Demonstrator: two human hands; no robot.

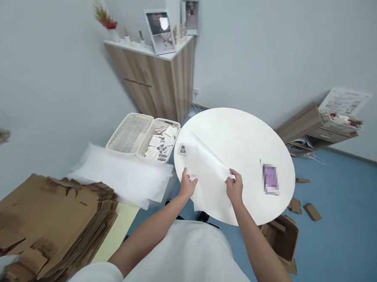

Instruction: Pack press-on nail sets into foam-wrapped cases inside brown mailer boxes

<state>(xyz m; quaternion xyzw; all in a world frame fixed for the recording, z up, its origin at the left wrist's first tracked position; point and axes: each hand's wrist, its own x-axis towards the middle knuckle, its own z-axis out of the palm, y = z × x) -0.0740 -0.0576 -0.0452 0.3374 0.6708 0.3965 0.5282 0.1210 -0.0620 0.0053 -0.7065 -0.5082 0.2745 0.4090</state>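
Note:
A thin, semi-translucent white packing foam sheet [206,163] stretches over the left half of the round white table [249,131]. My left hand [188,185] grips its near left side, with thumb and fingers at the edge. On the other side, the fingers of my right hand [235,187] are bent and pinch the sheet's right edge. A small card with dark pieces [182,149] lies by the table's left rim, just beyond the sheet. At the right of the table is a blurred purple item [270,179].
Left of the table are a stack of white foam sheets [120,171], a basket of small cards [160,141], another white basket [130,131] and flattened cardboard [45,217]. An open cardboard box [283,238] stands on the floor at right. A wooden cabinet [153,84] stands behind.

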